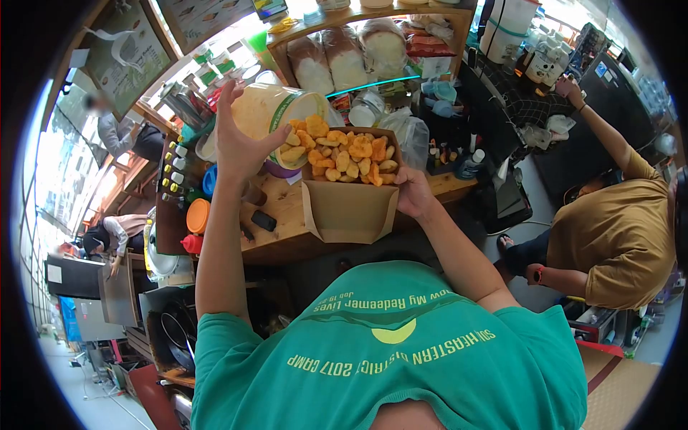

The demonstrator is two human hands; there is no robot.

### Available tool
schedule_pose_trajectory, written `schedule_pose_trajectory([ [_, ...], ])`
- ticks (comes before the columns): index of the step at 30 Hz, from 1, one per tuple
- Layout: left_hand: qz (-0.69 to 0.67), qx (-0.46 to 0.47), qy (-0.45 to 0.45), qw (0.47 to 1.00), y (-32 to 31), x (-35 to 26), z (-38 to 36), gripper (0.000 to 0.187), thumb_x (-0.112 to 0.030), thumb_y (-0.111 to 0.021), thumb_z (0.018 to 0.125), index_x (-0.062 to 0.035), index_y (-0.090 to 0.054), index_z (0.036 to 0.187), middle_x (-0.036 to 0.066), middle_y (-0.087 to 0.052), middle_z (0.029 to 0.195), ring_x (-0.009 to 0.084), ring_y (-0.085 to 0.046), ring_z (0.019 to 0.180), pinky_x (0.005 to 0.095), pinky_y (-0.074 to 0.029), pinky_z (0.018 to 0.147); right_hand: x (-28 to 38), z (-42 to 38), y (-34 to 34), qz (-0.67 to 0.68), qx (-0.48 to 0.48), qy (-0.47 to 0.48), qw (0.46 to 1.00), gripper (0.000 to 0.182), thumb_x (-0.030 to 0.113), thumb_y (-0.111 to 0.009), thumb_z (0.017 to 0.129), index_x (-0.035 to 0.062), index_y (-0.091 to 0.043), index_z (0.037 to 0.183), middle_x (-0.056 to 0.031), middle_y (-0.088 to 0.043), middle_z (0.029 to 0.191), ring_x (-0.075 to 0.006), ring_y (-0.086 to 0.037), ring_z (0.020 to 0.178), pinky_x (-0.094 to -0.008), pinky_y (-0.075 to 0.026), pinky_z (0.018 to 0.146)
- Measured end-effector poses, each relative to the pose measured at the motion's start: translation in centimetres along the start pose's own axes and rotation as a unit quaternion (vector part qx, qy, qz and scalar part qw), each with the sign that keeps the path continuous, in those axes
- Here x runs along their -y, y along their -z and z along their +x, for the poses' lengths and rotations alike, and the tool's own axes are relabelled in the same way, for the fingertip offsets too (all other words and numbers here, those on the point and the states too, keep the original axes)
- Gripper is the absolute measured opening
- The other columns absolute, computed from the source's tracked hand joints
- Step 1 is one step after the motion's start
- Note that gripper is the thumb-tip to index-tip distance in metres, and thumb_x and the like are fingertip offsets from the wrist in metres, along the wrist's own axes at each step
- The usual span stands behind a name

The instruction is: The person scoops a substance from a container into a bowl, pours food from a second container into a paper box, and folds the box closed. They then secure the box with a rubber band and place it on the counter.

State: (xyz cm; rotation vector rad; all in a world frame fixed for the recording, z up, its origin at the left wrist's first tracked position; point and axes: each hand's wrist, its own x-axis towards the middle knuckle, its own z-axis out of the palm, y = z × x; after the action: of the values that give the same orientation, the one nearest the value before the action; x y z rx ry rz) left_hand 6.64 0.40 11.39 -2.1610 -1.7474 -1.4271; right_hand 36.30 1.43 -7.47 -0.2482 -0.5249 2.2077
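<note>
My left hand (244, 140) is wrapped around the near end of a large pale tub (261, 107) with a green-edged band, its thumb and fingers spread wide. The tub lies tilted, its mouth toward an open brown cardboard box (349, 208). Golden-orange fried chunks (351, 154) heap up in the box, and more of them sit at the tub's mouth. With my right hand (414, 192) I grip the right side of the box, fingers partly hidden behind it. The box's lid flap hangs down toward me over the counter edge.
On the wooden counter (283, 233) lies a dark phone-like object (264, 220), with an orange-lidded container (198, 215) to the left. Bagged loaves (380, 50) fill the shelf behind. A clear plastic bag (405, 140) is beside the box. A person in a mustard shirt (609, 229) stands at right.
</note>
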Motion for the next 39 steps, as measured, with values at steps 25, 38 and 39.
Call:
schedule_pose_trajectory([
  [25, 0.006, 0.054, 0.03, 0.998, -0.6, -2.4, 1.6, 0.11, -0.039, -0.092, 0.062, -0.0031, -0.038, 0.151, 0.021, -0.058, 0.135, 0.0327, -0.059, 0.123, 0.0444, -0.049, 0.103, -1.1, 0.2, 0.7, 0.006, -0.01, -0.007, 1.0, 0.078, 0.001, -0.046, 0.077, 0.0091, -0.034, 0.154, -0.0128, -0.05, 0.145, -0.029, -0.054, 0.131, -0.0442, -0.046, 0.112],
  [38, -0.013, 0.086, 0.031, 0.996, -2.6, -2.5, 1.5, 0.104, -0.031, -0.09, 0.068, -0.0093, -0.037, 0.154, 0.019, -0.058, 0.134, 0.032, -0.057, 0.125, 0.0449, -0.046, 0.106, -1.5, -0.1, 1.3, 0.034, -0.018, -0.024, 0.999, 0.073, -0.001, -0.045, 0.077, 0.0096, -0.037, 0.149, -0.0134, -0.053, 0.139, -0.0296, -0.057, 0.126, -0.0453, -0.049, 0.108],
  [39, -0.014, 0.087, 0.031, 0.996, -2.6, -2.8, 1.5, 0.104, -0.031, -0.09, 0.068, -0.0093, -0.037, 0.154, 0.019, -0.058, 0.134, 0.032, -0.057, 0.125, 0.0449, -0.046, 0.106, -1.4, -0.1, 0.9, 0.034, -0.019, -0.023, 0.999, 0.073, -0.001, -0.045, 0.077, 0.0096, -0.037, 0.149, -0.0134, -0.053, 0.139, -0.0296, -0.057, 0.126, -0.0453, -0.049, 0.108],
])
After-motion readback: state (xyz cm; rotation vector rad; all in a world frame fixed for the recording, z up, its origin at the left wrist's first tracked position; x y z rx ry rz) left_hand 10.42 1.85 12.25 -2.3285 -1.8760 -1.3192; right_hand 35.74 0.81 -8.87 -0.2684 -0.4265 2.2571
